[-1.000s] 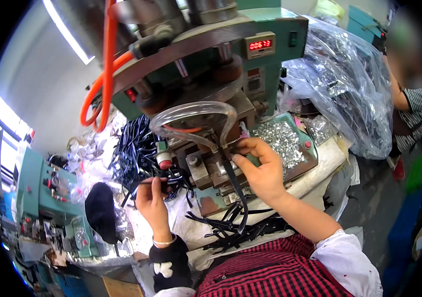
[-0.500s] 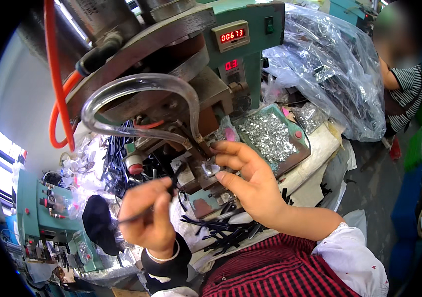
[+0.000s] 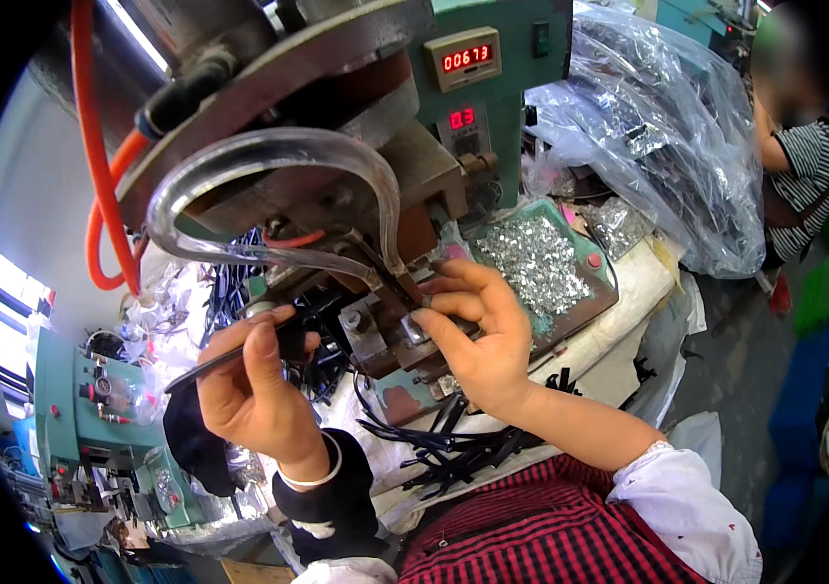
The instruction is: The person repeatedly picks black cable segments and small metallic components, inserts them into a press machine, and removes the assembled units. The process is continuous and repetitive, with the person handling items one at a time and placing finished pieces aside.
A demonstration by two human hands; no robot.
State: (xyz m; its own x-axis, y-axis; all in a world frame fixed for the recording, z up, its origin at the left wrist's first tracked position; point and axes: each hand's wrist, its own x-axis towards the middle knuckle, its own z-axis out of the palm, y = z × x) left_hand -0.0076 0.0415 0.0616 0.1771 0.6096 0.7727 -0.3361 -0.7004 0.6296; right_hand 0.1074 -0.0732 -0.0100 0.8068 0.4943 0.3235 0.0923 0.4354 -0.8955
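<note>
Tray (image 3: 597,292) of silver clips (image 3: 531,265), right hand (image 3: 481,336) beside

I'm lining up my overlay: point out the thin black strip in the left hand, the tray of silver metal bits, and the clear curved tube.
black strip (image 3: 202,366), head view, on its free length left of the fingers.
tray of silver metal bits (image 3: 601,292), head view, on its green right rim.
clear curved tube (image 3: 269,148), head view, on the top of its arch.

Your right hand (image 3: 478,336) works in a tight gap: the clear tube (image 3: 269,161) and press head (image 3: 337,107) crowd above, the tray (image 3: 541,268) of metal bits blocks the right. Black straps (image 3: 453,448) clutter the bench below.
</note>
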